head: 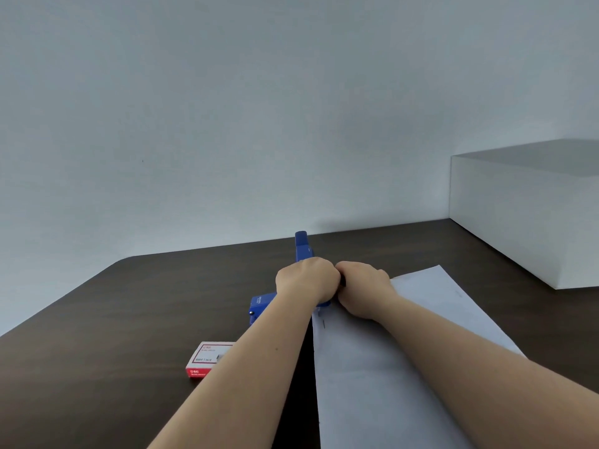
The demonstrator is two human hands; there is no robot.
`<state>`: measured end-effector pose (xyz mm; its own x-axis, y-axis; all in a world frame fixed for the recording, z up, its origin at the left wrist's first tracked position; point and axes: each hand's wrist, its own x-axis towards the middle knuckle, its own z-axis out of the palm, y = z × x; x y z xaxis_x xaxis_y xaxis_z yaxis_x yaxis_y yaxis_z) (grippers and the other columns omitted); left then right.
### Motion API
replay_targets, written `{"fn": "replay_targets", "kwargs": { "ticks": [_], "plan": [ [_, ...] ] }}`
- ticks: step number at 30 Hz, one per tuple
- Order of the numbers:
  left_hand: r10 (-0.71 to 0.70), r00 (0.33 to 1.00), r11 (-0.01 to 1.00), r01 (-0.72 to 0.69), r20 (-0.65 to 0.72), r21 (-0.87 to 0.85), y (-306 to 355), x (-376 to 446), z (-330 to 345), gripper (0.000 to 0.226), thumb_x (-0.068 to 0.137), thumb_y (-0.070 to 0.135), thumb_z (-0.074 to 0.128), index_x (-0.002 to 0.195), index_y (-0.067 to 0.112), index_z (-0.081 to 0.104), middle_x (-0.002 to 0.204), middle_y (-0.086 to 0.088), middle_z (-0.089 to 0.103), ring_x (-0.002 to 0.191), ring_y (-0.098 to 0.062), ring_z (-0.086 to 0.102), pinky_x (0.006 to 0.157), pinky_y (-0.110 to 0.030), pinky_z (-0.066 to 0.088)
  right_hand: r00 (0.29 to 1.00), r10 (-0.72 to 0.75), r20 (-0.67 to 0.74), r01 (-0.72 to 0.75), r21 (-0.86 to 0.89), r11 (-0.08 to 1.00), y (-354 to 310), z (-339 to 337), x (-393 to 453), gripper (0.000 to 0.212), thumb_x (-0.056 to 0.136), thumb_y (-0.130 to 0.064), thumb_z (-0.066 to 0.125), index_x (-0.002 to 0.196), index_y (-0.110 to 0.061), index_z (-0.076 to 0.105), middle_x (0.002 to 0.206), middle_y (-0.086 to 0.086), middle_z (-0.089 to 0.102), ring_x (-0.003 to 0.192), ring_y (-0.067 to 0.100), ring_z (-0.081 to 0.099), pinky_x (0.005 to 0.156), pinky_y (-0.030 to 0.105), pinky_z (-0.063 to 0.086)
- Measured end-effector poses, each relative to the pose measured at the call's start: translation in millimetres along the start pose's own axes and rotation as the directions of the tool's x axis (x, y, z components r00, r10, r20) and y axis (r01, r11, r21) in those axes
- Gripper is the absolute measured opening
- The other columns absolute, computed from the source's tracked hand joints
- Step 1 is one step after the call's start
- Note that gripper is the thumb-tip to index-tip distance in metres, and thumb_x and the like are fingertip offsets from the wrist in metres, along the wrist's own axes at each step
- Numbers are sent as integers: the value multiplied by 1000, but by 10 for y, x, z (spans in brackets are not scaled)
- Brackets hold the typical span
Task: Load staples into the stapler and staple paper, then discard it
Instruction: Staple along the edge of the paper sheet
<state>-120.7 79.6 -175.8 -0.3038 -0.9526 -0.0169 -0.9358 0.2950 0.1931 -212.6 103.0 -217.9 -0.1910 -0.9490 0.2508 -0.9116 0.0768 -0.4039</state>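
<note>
A blue stapler (261, 305) lies on the dark table, its top arm (302, 246) swung up and pointing away from me. My left hand (306, 280) is closed over the stapler's middle. My right hand (364, 288) is closed beside it, touching the left hand; what its fingers hold is hidden. White paper (382, 367) lies under my right forearm, with a small dark mark near its left edge. A red and white staple box (207, 358) sits on the table, partly hidden behind my left forearm.
The dark brown table (113, 319) has a rounded far-left corner and meets a pale wall. A large white box (525, 215) stands at the right, close to the paper's far corner.
</note>
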Motion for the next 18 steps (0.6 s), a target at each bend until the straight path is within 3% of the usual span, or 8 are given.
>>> {"fn": "replay_targets", "kwargs": {
  "ticks": [2, 5, 8, 10, 13, 16, 18],
  "plan": [
    [-15, 1000, 998, 17, 26, -66, -22, 38, -4, 21, 89, 11, 34, 71, 13, 47, 99, -11, 61, 90, -30, 57, 89, -40, 45, 1000, -2, 0, 2, 10, 1000, 17, 2, 4, 8, 88, -17, 41, 86, -20, 48, 104, 2, 65, 95, 27, 55, 80, 37, 33],
    [-13, 999, 985, 19, 35, -174, -81, 111, 3, 26, 94, 19, 27, 83, 12, 49, 104, -12, 60, 86, -29, 51, 84, -39, 41, 1000, -6, -11, 6, 22, 1000, 31, 19, 18, 16, 94, -28, 39, 85, -19, 49, 101, 2, 65, 95, 27, 56, 80, 37, 34],
    [-23, 1000, 914, 20, -4, -405, -128, 165, -79, 35, 99, 28, 25, 91, 12, 56, 113, -18, 61, 93, -31, 53, 88, -42, 43, 1000, 15, -4, -15, 15, 1000, 34, 21, 17, 25, 94, -39, 43, 75, -24, 43, 91, -1, 60, 92, 23, 56, 84, 38, 37],
    [-65, 997, 845, 35, -37, -533, -162, 167, -168, 31, 99, 22, 28, 86, 11, 54, 96, -19, 63, 77, -27, 51, 78, -37, 45, 999, 19, -27, -19, 7, 1000, 50, 17, 3, 22, 94, -40, 44, 79, -24, 46, 94, -2, 63, 95, 23, 58, 86, 38, 38],
    [-114, 984, 731, -9, -135, -683, -288, 167, -237, 41, 100, 26, 30, 68, 10, 51, 67, -4, 52, 62, -18, 46, 68, -31, 38, 997, 44, -66, -44, -3, 999, 129, -79, -28, 20, 95, -39, 43, 83, -23, 49, 92, -2, 64, 89, 22, 58, 83, 36, 38],
    [-62, 988, 717, -54, -141, -695, -339, 77, -246, 39, 99, 27, 36, 68, 13, 56, 68, -1, 60, 70, -18, 52, 71, -31, 42, 993, 50, -108, -48, 20, 999, 247, -223, -86, 22, 95, -39, 44, 81, -22, 49, 81, -5, 57, 79, 19, 53, 80, 35, 37],
    [20, 990, 722, -110, -138, -683, -316, 6, -231, 32, 97, 23, 41, 73, 14, 61, 74, 1, 65, 76, -16, 56, 82, -32, 47, 988, 40, -148, -34, 47, 998, 304, -309, -131, 23, 94, -39, 46, 80, -21, 50, 74, -8, 54, 78, 18, 53, 77, 33, 36]
  ]
}}
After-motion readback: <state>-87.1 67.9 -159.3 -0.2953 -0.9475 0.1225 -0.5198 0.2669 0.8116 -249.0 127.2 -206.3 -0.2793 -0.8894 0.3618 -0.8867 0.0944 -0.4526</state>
